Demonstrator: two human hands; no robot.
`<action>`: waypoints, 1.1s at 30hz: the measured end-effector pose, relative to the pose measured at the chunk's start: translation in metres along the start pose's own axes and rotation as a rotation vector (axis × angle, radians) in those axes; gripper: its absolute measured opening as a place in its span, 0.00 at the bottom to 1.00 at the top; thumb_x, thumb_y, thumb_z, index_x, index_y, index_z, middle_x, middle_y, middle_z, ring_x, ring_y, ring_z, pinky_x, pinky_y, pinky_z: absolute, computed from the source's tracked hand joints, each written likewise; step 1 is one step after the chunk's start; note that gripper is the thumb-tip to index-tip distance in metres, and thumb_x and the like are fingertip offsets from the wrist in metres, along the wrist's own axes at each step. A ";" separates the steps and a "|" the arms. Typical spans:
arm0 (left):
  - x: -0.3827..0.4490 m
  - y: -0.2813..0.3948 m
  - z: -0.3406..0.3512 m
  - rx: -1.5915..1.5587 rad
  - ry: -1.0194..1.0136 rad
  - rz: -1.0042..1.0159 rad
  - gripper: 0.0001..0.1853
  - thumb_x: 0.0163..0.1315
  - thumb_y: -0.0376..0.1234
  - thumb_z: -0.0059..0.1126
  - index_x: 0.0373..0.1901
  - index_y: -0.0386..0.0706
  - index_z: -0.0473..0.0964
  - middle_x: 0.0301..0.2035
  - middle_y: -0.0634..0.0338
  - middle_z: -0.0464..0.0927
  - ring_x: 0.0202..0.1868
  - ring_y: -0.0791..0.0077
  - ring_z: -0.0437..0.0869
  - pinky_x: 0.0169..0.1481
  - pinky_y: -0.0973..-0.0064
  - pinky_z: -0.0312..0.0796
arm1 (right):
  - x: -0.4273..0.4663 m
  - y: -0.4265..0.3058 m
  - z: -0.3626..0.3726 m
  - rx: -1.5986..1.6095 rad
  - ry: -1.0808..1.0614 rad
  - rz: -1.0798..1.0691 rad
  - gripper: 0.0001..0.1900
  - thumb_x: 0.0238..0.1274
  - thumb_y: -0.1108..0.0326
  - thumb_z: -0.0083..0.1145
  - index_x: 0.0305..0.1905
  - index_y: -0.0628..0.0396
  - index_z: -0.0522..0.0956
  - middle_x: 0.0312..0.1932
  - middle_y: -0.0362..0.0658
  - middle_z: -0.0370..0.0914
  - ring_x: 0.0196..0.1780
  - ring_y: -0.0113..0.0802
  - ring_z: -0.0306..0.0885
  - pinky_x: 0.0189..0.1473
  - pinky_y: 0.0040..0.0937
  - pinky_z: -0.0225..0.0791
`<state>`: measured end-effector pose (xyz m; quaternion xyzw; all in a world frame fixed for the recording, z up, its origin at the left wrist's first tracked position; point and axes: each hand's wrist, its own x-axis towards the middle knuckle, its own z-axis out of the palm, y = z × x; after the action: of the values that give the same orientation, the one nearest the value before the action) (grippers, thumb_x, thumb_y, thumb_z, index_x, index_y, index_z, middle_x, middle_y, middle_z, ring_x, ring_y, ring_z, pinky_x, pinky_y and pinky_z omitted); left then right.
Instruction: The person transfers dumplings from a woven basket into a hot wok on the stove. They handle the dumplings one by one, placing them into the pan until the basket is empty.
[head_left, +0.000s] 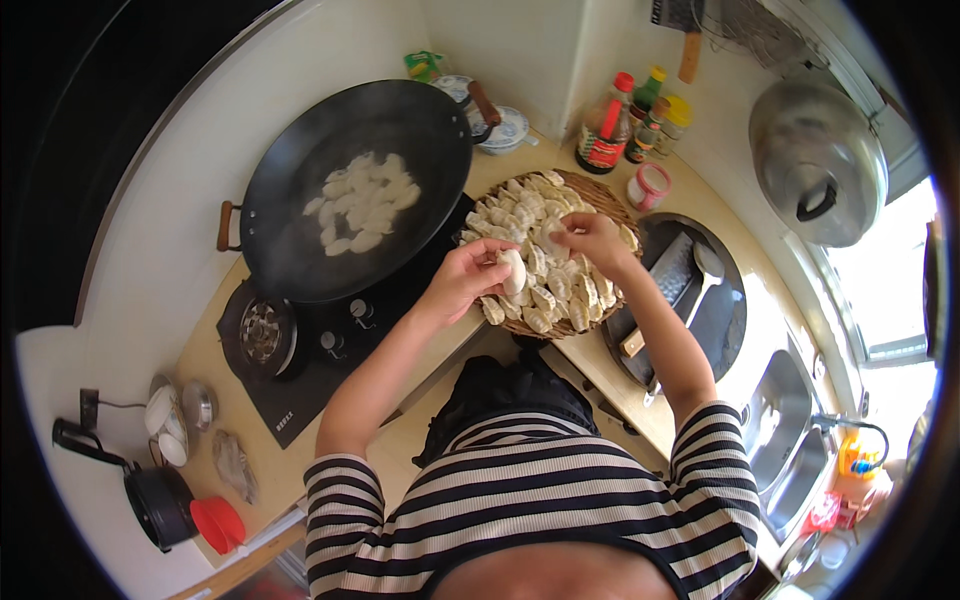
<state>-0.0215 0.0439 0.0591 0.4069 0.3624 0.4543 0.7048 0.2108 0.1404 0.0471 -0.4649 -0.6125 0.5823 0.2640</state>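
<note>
My left hand (469, 279) pinches a pale dumpling (513, 271) between thumb and fingers, above the near left part of a round wicker tray (609, 196). Many uncooked pleated dumplings (559, 283) cover the tray. Over its middle right, my right hand (594, 241) has its fingertips closed on another dumpling (553, 234), partly hidden by the fingers. To the left, a large black wok (300, 157) with wooden handles holds cloudy water and a cluster of white dumplings (367, 201).
The wok stands on a black gas hob (300, 386) with a second burner (264, 334). A cleaver (664, 281) and a metal spatula (706, 274) lie on a dark round board (720, 330). Sauce bottles (604, 131) and a pink-rimmed jar (649, 186) stand behind. The sink (780, 420) is at right.
</note>
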 end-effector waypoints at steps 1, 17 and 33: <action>-0.011 0.016 -0.001 -0.041 -0.026 -0.009 0.18 0.61 0.31 0.58 0.52 0.38 0.71 0.42 0.58 0.77 0.41 0.72 0.81 0.45 0.73 0.75 | 0.002 -0.021 0.001 -0.004 -0.012 -0.051 0.14 0.53 0.64 0.64 0.37 0.65 0.78 0.25 0.39 0.75 0.26 0.23 0.72 0.27 0.22 0.67; -0.080 0.111 -0.240 1.931 0.711 -0.041 0.10 0.49 0.26 0.60 0.36 0.43 0.77 0.35 0.50 0.75 0.40 0.52 0.79 0.43 0.61 0.72 | 0.146 -0.103 0.186 -1.298 -0.374 -0.529 0.11 0.47 0.69 0.60 0.39 0.58 0.80 0.43 0.53 0.79 0.49 0.49 0.78 0.45 0.42 0.74; -0.072 0.123 -0.051 1.459 0.560 0.691 0.08 0.52 0.25 0.60 0.35 0.41 0.78 0.34 0.55 0.78 0.40 0.60 0.79 0.45 0.68 0.72 | 0.086 -0.073 0.024 -0.763 0.102 -0.623 0.04 0.48 0.70 0.56 0.31 0.55 0.78 0.27 0.47 0.78 0.34 0.47 0.78 0.37 0.41 0.71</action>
<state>-0.1322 0.0208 0.1598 0.7193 0.5805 0.3806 -0.0271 0.1336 0.2129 0.0939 -0.3510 -0.8782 0.1863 0.2660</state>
